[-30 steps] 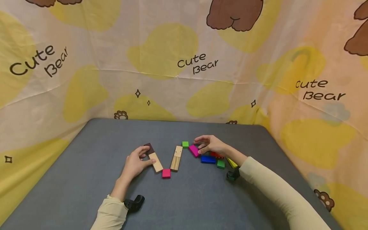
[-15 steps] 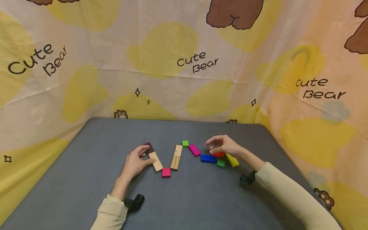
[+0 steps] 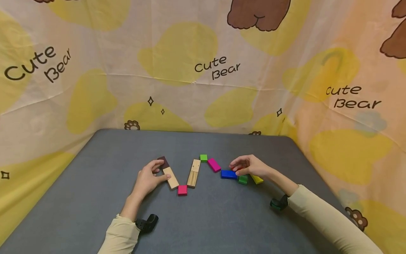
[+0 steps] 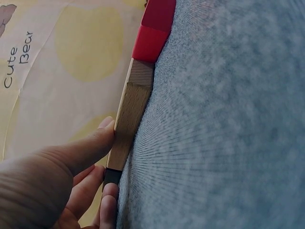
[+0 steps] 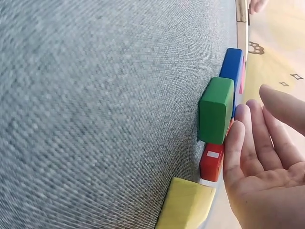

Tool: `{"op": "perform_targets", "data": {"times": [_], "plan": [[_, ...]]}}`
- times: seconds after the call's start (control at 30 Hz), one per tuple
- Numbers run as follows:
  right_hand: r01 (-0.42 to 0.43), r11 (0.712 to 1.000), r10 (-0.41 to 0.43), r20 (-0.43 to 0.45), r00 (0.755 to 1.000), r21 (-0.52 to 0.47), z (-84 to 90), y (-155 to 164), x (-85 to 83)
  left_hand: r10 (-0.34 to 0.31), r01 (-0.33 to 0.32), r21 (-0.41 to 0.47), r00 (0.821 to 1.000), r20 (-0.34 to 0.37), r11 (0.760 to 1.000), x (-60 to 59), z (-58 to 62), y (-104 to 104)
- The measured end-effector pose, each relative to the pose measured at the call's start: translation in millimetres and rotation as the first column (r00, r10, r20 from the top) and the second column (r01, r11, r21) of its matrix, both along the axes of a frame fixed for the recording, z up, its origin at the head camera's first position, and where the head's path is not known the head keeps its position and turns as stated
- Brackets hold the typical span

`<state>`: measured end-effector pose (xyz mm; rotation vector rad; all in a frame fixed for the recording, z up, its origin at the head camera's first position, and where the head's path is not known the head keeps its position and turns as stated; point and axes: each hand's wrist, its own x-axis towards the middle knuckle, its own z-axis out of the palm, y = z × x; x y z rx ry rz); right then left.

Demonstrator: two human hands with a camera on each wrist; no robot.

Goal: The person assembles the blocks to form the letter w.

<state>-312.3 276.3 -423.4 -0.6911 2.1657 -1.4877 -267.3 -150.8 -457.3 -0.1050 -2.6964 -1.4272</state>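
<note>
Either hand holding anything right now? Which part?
Left hand pinches the light wooden block by its long sides near the dark end. Right hand holds nothing; its open fingers hover by the green block.

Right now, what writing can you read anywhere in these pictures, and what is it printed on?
"Cute Bear" on the cloth backdrop, left
"Cute Bear" on the backdrop, middle
"Cute Bear" on the backdrop, right
"Cute Bear" again on the cloth in the left wrist view
The blocks and the table bear no readable text.
</note>
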Motion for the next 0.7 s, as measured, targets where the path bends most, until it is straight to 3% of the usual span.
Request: {"op": "perform_targets", "data": {"times": [0.2,0.47,0.7], "plan": [[0.025,1.0,-0.025,0.014,1.0,0.013,1.7,-0.5,0.8,0.001,-0.001,-0.003,1.0,-0.006,1.0,-0.8,0.5,0.1],[-0.033,0.998,0.032,0.006,0.999,0.059,2.3,-1.4,1.9,-0.005,0.005,-0.01,1.0,-0.003,1.0,0.0,-0.7,0.0],[-0.038,0.992,0.05,-0.096,0.994,0.124,-2.2,-5.5,0.9,0.001,-0.001,-0.001,1.0,0.001,1.0,0.6,0.2,0.7]]}}
